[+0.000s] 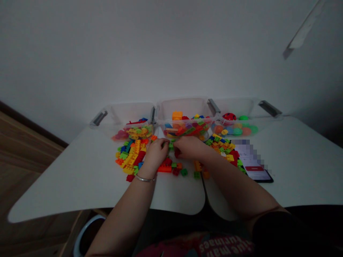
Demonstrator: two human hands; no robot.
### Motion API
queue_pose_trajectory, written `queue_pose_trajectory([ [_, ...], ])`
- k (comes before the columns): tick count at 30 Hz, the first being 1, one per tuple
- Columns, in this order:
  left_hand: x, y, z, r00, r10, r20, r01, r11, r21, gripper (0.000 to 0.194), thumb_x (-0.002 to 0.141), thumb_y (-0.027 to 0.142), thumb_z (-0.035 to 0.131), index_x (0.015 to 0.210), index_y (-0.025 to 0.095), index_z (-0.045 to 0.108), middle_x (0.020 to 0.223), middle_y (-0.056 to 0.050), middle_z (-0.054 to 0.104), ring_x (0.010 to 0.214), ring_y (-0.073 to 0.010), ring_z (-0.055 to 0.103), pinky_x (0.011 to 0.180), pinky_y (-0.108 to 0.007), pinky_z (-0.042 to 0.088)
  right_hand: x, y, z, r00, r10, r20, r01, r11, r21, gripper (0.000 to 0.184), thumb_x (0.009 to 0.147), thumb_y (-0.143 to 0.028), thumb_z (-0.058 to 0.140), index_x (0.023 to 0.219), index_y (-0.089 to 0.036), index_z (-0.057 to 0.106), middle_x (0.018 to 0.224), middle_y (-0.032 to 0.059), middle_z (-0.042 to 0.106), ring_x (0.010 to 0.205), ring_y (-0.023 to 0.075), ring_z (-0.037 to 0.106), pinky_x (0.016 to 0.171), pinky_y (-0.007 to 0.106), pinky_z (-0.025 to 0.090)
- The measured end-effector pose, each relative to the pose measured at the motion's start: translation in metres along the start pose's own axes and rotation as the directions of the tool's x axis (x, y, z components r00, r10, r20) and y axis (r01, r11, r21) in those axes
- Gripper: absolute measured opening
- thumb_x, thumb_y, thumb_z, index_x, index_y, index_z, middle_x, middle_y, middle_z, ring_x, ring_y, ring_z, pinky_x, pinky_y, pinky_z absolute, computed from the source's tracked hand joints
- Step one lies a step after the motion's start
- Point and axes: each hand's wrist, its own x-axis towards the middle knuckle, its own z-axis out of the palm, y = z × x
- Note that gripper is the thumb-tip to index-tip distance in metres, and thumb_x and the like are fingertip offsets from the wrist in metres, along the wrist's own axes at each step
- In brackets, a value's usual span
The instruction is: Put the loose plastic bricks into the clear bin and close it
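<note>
My left hand [157, 154] and my right hand [189, 147] meet low over the white table, fingers curled inward. Between them is a small green plastic brick [171, 145], pinched by my left fingertips. A red plastic brick [177, 152] sits under my right fingers, partly hidden. Loose toy bricks in yellow, red, green and blue lie in a heap [131, 157] to the left of my hands. A smaller spread of bricks [223, 151] lies to the right, and an orange brick [164, 169] lies just below my hands. A bracelet [145, 178] circles my left wrist.
Along the table's far edge stand several clear plastic bins: one with bricks [136, 132], one fuller with bricks [184, 125], one with coloured balls and a ladybird toy [237, 123]. A phone [257, 167] with a pixelated screen lies to the right.
</note>
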Motion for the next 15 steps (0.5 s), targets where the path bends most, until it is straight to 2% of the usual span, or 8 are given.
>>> queue_pose_trajectory([
  [3,0.000,-0.002,0.001,1.000,0.009,-0.003,-0.009,1.000,0.002,0.030,0.089,0.023,0.046,0.103,0.020,0.072,0.109,-0.008,0.073,0.109,-0.0244,0.064,0.108,-0.044,0.041,-0.007,0.009,-0.014,0.996,-0.058,-0.065,0.064,0.993,0.101,0.017,0.081,-0.029,0.063,0.094,-0.020,0.071,0.097,0.0076,0.074,0.089,0.0227,0.067,0.072,0.030,0.048],
  [6,0.001,-0.004,0.003,1.000,0.013,-0.013,-0.013,1.000,0.003,0.030,0.089,0.025,0.046,0.103,0.021,0.072,0.110,-0.007,0.073,0.109,-0.0247,0.064,0.109,-0.046,0.040,-0.022,0.021,-0.032,0.968,-0.117,-0.222,0.159,0.971,0.178,0.018,0.085,-0.024,0.059,0.098,-0.020,0.071,0.100,0.0054,0.073,0.091,0.0187,0.065,0.079,0.029,0.046],
  [8,0.001,-0.004,0.004,1.000,0.011,-0.018,-0.011,1.000,0.000,0.029,0.090,0.025,0.046,0.103,0.021,0.072,0.110,-0.007,0.073,0.109,-0.0248,0.064,0.110,-0.047,0.038,-0.035,0.030,-0.043,0.931,-0.097,-0.352,0.183,0.959,0.217,0.019,0.086,-0.024,0.059,0.101,-0.021,0.071,0.102,0.0043,0.072,0.094,0.0171,0.063,0.083,0.028,0.044],
  [10,0.001,-0.004,0.004,1.000,0.007,-0.015,-0.007,1.000,-0.008,0.029,0.090,0.024,0.046,0.103,0.021,0.072,0.109,-0.007,0.074,0.109,-0.0245,0.064,0.110,-0.047,0.038,-0.046,0.041,-0.050,0.880,0.020,-0.474,0.098,0.970,0.223,0.025,0.087,-0.026,0.057,0.109,-0.020,0.069,0.104,0.0059,0.071,0.093,0.0182,0.063,0.083,0.030,0.044],
  [13,0.001,-0.002,0.002,1.000,0.000,-0.013,0.000,1.000,-0.010,0.028,0.090,0.024,0.047,0.103,0.021,0.072,0.109,-0.007,0.074,0.109,-0.0246,0.064,0.109,-0.046,0.040,-0.054,0.058,-0.053,0.736,0.256,-0.627,-0.125,0.961,0.246,0.034,0.089,-0.028,0.052,0.119,-0.019,0.065,0.107,0.0094,0.069,0.089,0.0205,0.062,0.081,0.033,0.045],
  [15,0.000,-0.002,0.002,1.000,-0.009,-0.010,0.009,1.000,-0.007,0.028,0.090,0.025,0.046,0.103,0.021,0.072,0.109,-0.007,0.074,0.108,-0.0248,0.064,0.108,-0.046,0.041,-0.054,0.068,-0.050,0.655,0.365,-0.661,-0.259,0.931,0.258,0.035,0.090,-0.029,0.049,0.119,-0.019,0.066,0.108,0.0111,0.069,0.091,0.0227,0.062,0.082,0.035,0.045],
])
